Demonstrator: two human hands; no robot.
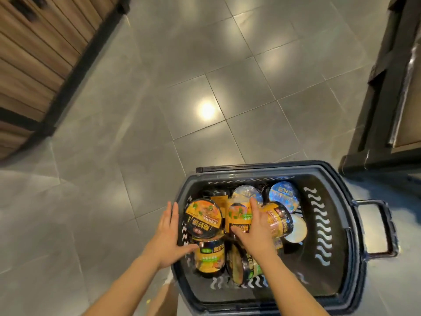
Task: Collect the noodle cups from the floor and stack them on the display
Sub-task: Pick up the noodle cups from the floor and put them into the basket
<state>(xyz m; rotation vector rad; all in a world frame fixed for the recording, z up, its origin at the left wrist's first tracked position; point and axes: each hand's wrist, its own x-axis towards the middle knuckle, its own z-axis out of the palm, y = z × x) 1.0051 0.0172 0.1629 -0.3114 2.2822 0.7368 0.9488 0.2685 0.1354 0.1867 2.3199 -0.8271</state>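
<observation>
Head view looks down on a dark basket (pixel 330 281) standing on the tiled floor (pixel 136 110), with a jumble of noodle cups (pixel 246 226) piled inside toward its left half. The left hand (pixel 169 233) is spread, fingers straight, at the basket's left wall beside an orange-lidded cup (pixel 203 218). The right hand (pixel 255 229) lies on an orange cup (pixel 239 216) in the middle of the pile; whether its fingers have closed round it I cannot tell.

The likely trouble is the loose heap. Lifting one cup could tip its neighbours, and a cup taken with straight fingers could slip back or dent its film lid.

The cups point every way: the orange-lidded one has its lid tilted upward, while the near ones (pixel 210 258) lie on their sides, long axis running near-to-far.
</observation>
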